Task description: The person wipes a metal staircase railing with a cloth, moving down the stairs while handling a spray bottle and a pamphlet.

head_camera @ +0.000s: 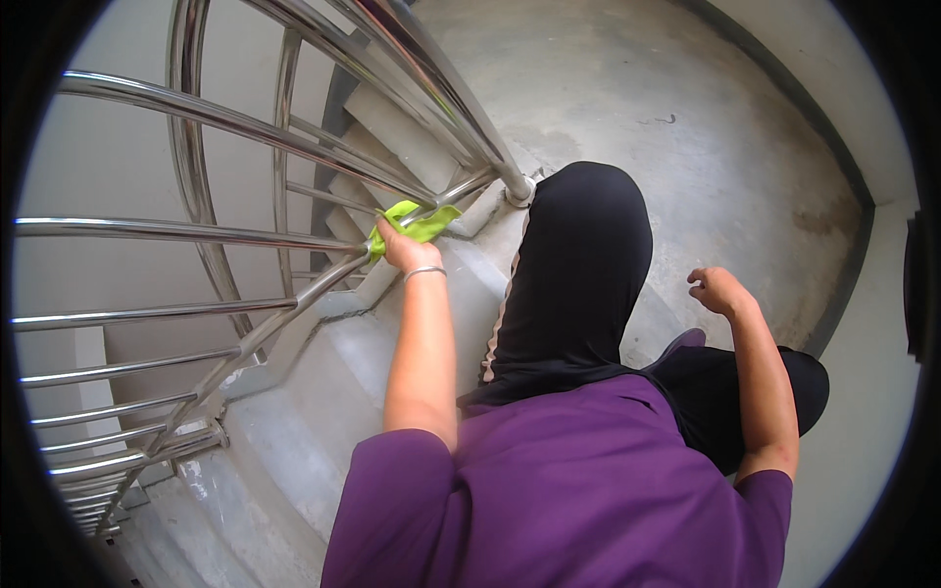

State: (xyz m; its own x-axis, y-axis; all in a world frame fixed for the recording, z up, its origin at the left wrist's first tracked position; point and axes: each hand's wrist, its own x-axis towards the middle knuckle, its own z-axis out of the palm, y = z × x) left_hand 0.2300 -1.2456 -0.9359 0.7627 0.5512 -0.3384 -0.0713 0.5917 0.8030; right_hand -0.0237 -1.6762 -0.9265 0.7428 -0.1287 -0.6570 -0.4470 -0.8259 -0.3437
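A bright green cloth (434, 225) is wrapped over the sloping lower rail of a stainless steel stair railing (323, 283). My left hand (406, 246), with a metal bangle at the wrist, grips the cloth around this rail, close to where a baluster joins it. The fingers on the rail's far side are partly hidden. My right hand (714, 289) hangs over the landing at the right with its fingers loosely curled, touching nothing; whether its fingertips meet the palm is hard to see.
Concrete stairs (287, 426) run down along the railing at the left. A thick steel post (519, 192) stands at the landing's edge beside my bent knee. The concrete landing (662, 88) is bordered by a dark skirting band and a pale wall (867, 294) at the right.
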